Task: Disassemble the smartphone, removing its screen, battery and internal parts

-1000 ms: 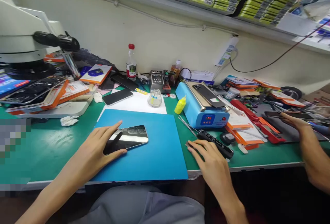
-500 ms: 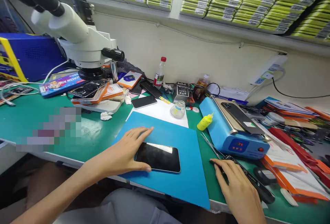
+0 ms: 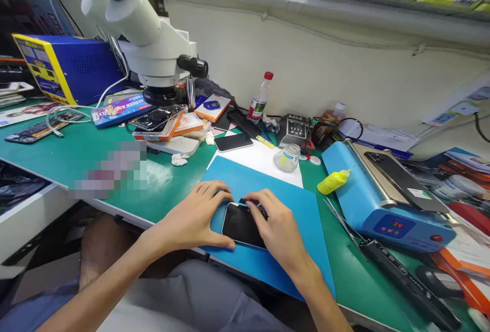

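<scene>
A: Obs. 1. A phone [image 3: 240, 224] is seen lying flat, screen up, on the blue mat [image 3: 302, 220], near the mat's front edge and close to the bench edge. It is gripped at its left end by the left hand [image 3: 195, 220]: thumb on the near long edge, fingers curled over the far corner.

B: And the right hand [image 3: 273, 227]?

A: It is laid across the phone's right half, and a small dark thing is pinched between its fingertips at the far edge. Whether that is a pick or a tab cannot be told.

B: Risk 1?

A: If the far edge is pried too steeply, the glass is likely to be cracked; judged, not seen. Much of the screen is hidden by the right hand, so any lifted gap cannot be checked.

B: Risk 2?

A: The phone could be pushed off the mat toward the lap if the left-hand grip is loosened, since little mat is left in front of it.

B: Anything nearby to be noted?

A: A yellow bottle [image 3: 333, 181] and a glass jar [image 3: 288, 158] are placed just past the mat's far corner; either could be knocked by a sweeping right arm. Tweezers [image 3: 340, 220] and a black tool [image 3: 406, 283] are laid right of the mat, well within elbow range. The heater [image 3: 383, 209] is shown lit, with another phone on top; its plate is probably hot.
</scene>
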A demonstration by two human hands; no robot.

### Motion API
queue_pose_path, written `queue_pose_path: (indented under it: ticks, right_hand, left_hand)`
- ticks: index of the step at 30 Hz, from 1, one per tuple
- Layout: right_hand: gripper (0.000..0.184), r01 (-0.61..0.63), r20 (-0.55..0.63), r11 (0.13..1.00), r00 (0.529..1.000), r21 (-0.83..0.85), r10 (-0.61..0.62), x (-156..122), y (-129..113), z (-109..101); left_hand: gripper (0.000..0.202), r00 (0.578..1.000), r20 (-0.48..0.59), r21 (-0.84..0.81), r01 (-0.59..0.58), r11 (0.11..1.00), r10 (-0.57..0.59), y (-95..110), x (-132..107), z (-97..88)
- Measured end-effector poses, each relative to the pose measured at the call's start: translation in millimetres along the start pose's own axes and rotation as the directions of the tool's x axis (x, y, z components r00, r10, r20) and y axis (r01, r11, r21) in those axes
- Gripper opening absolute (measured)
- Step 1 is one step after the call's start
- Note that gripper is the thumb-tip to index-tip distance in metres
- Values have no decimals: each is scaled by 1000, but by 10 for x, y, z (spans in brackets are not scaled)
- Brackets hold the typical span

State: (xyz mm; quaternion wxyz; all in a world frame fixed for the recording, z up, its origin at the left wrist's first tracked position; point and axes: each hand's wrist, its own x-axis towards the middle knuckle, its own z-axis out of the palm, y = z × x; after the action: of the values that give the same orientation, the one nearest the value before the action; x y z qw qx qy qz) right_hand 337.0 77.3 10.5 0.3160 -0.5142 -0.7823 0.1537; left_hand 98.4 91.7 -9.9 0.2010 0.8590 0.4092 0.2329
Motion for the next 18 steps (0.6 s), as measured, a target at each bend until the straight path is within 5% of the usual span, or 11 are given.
queue_pose_path:
  ticks: [8,18]
  right_hand:
    - [28,-249,-147,968,959,-36,241,-363,473,-412]
    - [39,-321,-246,946,921,-46,301,-545,562,-408]
  left_hand:
    - [67,990,22,-240,143,960,-141,-69,-100,-137]
    - [80,937,94,-690,305,656,-337,20,37,-194]
